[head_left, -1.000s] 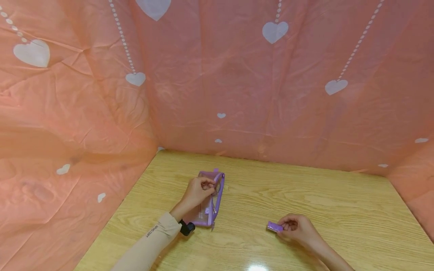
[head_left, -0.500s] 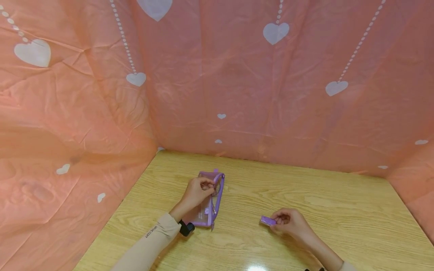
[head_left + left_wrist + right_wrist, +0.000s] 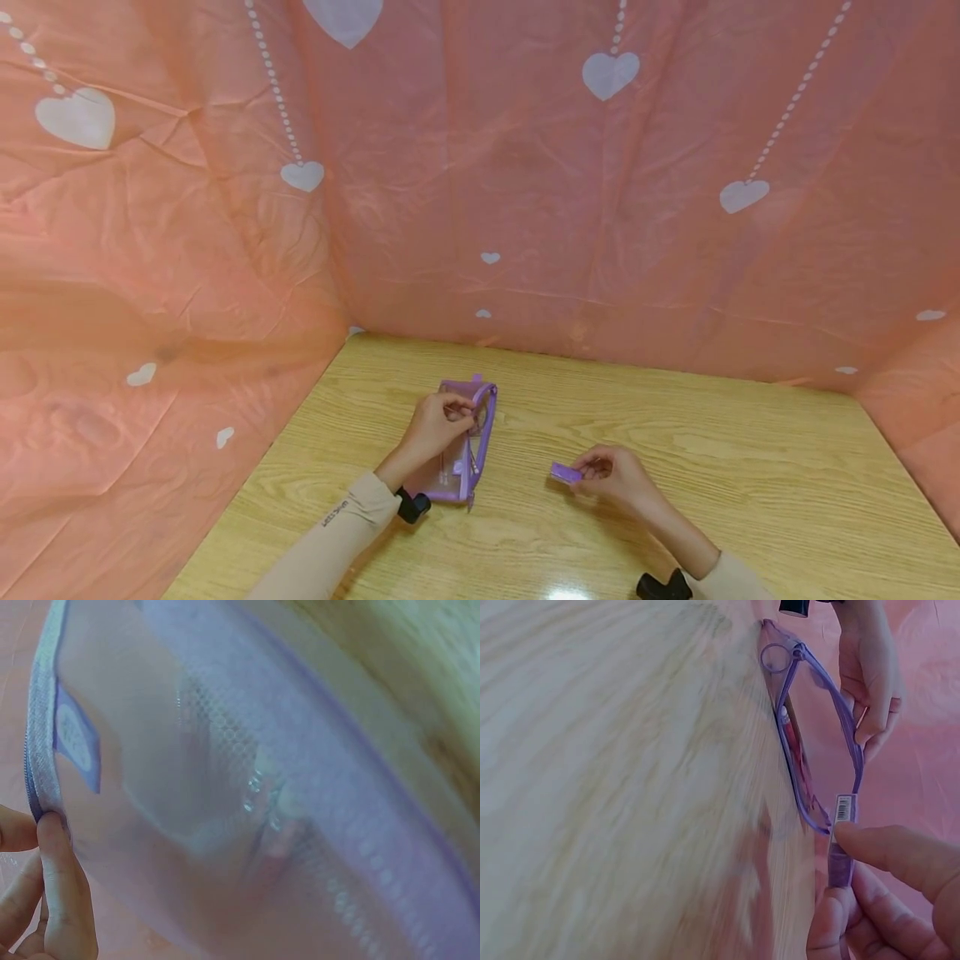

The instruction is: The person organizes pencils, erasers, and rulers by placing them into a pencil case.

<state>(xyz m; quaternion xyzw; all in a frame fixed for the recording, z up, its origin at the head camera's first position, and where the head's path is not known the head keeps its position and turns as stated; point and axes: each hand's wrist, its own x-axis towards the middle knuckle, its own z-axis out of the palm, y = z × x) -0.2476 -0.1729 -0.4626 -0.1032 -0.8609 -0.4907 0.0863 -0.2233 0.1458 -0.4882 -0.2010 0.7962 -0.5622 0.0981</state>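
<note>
A translucent purple zip pouch [image 3: 447, 471] lies on the table, its zipped mouth spread apart on the right side. At the mouth's edge my left hand [image 3: 438, 425] pinches the zipper band [image 3: 46, 780] between thumb and fingers. My right hand [image 3: 618, 479] holds a small purple block [image 3: 566, 472] by one end, to the right of the pouch. In the right wrist view the block carries a barcode label [image 3: 843, 808] and overlaps the pouch's mouth. Inside the pouch, a reddish pen-like item [image 3: 793, 742] shows through the opening.
The wood-grain table [image 3: 712, 433] extends to the right and behind the hands. A pink curtain with white hearts [image 3: 525, 167] stands along its back and sides. A purple ring [image 3: 775, 658] hangs at the pouch's zipper end.
My right hand has moved left and slightly away from me, bringing the purple block closer to the pouch. The left hand and pouch have stayed in place.
</note>
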